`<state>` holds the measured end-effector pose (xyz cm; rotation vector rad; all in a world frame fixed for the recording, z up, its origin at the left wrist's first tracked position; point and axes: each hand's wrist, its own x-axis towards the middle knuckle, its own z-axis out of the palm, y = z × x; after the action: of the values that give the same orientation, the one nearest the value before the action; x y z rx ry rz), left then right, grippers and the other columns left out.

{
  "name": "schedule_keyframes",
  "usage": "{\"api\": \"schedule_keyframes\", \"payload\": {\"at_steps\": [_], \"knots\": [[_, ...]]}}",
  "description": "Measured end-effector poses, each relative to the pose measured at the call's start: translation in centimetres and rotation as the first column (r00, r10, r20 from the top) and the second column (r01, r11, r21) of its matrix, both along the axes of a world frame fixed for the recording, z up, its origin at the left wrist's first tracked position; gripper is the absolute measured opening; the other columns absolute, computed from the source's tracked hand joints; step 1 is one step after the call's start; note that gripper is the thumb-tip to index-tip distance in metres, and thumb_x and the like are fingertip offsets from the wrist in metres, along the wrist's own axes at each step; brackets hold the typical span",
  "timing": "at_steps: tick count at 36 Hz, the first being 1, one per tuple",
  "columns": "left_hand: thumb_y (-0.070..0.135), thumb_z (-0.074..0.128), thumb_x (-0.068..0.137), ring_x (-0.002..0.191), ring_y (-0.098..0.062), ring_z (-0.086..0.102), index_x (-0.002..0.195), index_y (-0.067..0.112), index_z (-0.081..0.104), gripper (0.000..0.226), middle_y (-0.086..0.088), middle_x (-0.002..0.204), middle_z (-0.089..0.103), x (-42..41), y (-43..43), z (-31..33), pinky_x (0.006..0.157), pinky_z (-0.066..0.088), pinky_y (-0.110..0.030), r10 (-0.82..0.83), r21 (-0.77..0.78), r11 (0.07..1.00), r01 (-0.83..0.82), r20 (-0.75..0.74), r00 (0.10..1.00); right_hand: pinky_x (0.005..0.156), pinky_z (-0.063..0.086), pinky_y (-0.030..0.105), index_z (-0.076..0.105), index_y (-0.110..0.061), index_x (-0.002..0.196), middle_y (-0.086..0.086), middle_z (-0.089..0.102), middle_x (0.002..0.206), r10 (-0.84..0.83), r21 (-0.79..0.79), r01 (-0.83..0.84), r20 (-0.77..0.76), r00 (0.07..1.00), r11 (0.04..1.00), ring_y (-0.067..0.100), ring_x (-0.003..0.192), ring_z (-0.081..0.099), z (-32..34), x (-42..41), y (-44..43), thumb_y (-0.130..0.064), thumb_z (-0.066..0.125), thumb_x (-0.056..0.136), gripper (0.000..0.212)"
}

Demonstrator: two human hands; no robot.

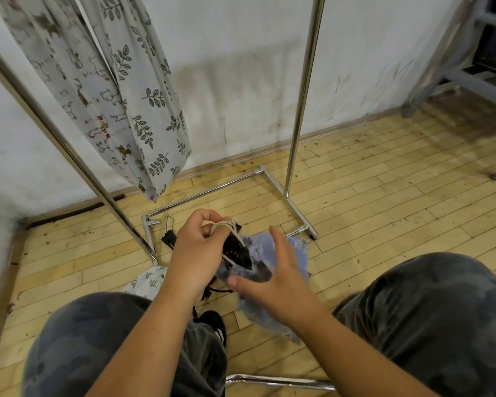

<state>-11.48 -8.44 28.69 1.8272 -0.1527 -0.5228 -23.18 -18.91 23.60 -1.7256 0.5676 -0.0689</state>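
Observation:
My left hand (196, 253) is raised in the middle of the view, its fingers curled round a cream drawstring cord (230, 224). The cord runs down to a pale blue cloth bag (265, 253) that hangs below it, with a dark patterned part (236, 252) at its mouth. My right hand (272, 279) is beside the bag, fingers straight and spread, the palm against the blue cloth and the thumb under it.
A chrome clothes rack (297, 116) stands ahead on the wooden floor (384, 196), with printed cloth bags (121, 90) hanging from it at the left. A black hanger (169, 239) and a leaf-print cloth (148, 282) lie on the floor. My knees fill the bottom; a grey metal frame (470, 81) stands right.

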Motion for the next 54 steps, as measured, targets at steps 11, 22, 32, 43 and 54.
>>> {"api": "schedule_keyframes", "payload": {"at_steps": [11,22,32,43,54], "knots": [[0.018,0.064,0.097,0.087,-0.036,0.074,0.090,0.037,0.066,0.020,-0.002,0.085,0.078,-1.2,-0.3,0.1,0.085,0.060,-0.060,-0.122,-0.041,0.992,0.123,0.040,0.992,0.101,0.055,0.044,0.062,-0.032,0.130,-0.004,0.071,0.121,-0.032,0.303,0.010,0.068,0.997,0.953,0.016,0.111,0.069,0.3,0.2,0.1,-0.045,0.065,0.087,0.045],[0.024,0.068,0.097,0.064,-0.022,0.061,0.093,0.034,0.065,0.011,-0.011,0.083,0.075,-1.8,-0.3,0.0,0.056,0.046,-0.021,-0.143,-0.047,0.988,0.148,0.104,0.984,0.105,0.047,0.062,0.069,-0.030,0.114,0.015,0.068,0.122,0.100,0.268,-0.083,-0.052,0.994,0.960,0.034,0.114,0.066,0.7,1.7,-1.2,-0.049,0.062,0.084,0.036],[0.047,0.069,0.091,0.067,0.002,0.066,0.085,0.035,0.063,0.015,0.021,0.078,0.070,-2.5,-0.5,-0.6,0.055,0.049,-0.013,-0.225,0.243,0.958,0.151,0.312,0.923,0.082,0.050,0.043,0.068,-0.013,0.095,0.012,0.065,0.085,0.100,0.245,-0.099,0.010,0.995,0.964,0.023,0.082,0.059,0.3,2.6,-1.2,-0.036,0.044,0.102,0.034],[0.040,0.054,0.104,0.047,-0.008,0.044,0.066,0.026,0.065,0.042,0.006,0.053,0.055,-2.2,-0.6,-0.9,0.048,0.037,-0.016,-0.312,0.269,0.929,0.255,0.192,0.931,0.081,0.053,0.033,0.070,-0.018,0.107,0.001,0.071,0.092,0.129,0.092,-0.127,-0.018,0.991,0.988,0.009,0.082,0.063,-1.2,2.4,-2.4,-0.040,0.057,0.103,0.026],[0.019,0.060,0.092,0.060,-0.010,0.046,0.053,0.017,0.062,0.039,0.005,0.054,0.051,-2.3,-0.9,0.8,0.070,0.046,-0.032,-0.269,0.047,0.962,0.271,-0.044,0.962,0.063,0.043,0.018,0.062,-0.010,0.087,-0.006,0.054,0.069,0.270,0.021,-0.269,-0.082,0.959,0.963,0.004,0.060,0.045,-1.2,1.9,-2.8,-0.029,0.056,0.103,0.026]]}}
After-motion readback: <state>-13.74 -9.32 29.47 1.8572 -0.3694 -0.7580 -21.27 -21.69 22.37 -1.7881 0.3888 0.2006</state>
